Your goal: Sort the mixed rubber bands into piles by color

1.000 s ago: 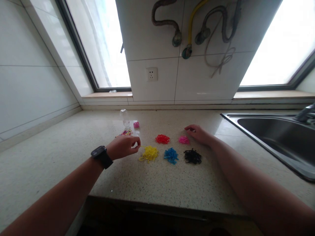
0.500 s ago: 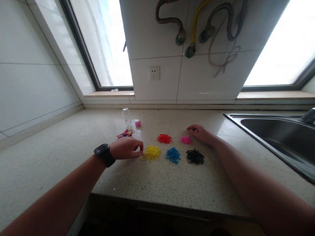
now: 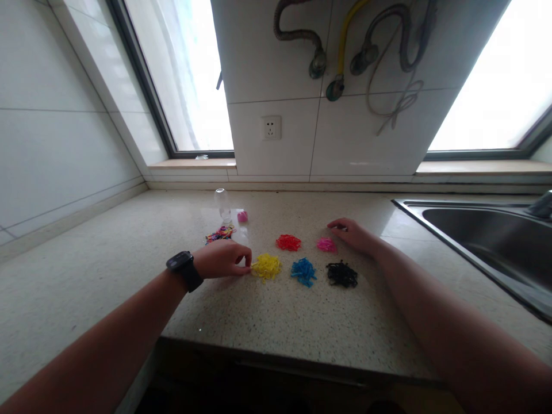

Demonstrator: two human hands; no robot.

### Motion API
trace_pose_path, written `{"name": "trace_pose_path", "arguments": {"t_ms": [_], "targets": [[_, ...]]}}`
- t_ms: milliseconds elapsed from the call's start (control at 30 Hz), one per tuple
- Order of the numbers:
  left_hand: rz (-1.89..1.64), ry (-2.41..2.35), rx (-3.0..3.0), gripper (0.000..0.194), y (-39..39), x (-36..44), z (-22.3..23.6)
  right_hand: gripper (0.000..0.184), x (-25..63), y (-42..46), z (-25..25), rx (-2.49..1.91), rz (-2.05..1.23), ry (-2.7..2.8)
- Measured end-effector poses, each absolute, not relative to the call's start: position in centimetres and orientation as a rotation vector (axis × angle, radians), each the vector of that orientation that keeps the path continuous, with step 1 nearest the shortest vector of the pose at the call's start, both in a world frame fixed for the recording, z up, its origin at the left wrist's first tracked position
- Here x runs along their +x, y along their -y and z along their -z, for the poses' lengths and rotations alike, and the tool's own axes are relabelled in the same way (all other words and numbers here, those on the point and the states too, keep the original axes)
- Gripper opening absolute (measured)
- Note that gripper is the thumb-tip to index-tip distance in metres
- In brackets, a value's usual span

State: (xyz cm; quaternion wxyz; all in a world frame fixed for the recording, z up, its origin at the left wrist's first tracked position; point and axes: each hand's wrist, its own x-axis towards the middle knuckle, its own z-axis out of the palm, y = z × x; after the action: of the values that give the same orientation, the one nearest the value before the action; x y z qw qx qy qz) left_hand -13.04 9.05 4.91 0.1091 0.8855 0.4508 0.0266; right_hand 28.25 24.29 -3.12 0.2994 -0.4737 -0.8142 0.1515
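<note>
Mixed pile far left, near edge hidden by L hand; thumb + index almost closed at yellow pile, left edge. Step's prob. tidying yellow; next move needs light fingertips. Then red pile far, blue pile near, pink pile far, black pile near. R hand loosely curled by pink. Can't tell if either holds 1 band; R fingertips unclear.

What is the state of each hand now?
Left hand: pinched closed at yellow bands; whether holding, cannot tell.
Right hand: loosely open, nothing visibly held.
</note>
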Motion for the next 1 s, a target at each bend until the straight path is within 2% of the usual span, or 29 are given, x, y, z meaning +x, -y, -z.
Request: {"name": "trace_pose_path", "arguments": {"t_ms": [267, 467, 667, 867, 1000], "targets": [[-0.139, -1.33, 2.629, 0.021, -9.2, -13.2, -4.9, 0.022, 28.1, -24.2, 3.1, -1.266, -0.396, 2.144], [-0.479, -1.158, 2.603, 0.029, -7.1, -9.7, -4.2, 0.024, 28.2, -24.3, 3.1, -1.276, -0.381, 2.172], [-0.467, -0.87, 2.848, 0.022, -3.9, -5.9, -2.7, 0.024, 28.3, -24.4, 3.1, -1.269, -0.38, 2.181], [-0.471, -0.532, 2.959, 0.033, -0.8, -3.3, -1.0, 0.024, 28.2, -24.1, 3.0, -1.275, -0.383, 2.181], [-0.454, -0.478, 3.004, 0.032, -0.3, -2.9, -0.3, 0.024, 28.1, -24.1, 2.9, -1.282, -0.37, 2.18]]}}
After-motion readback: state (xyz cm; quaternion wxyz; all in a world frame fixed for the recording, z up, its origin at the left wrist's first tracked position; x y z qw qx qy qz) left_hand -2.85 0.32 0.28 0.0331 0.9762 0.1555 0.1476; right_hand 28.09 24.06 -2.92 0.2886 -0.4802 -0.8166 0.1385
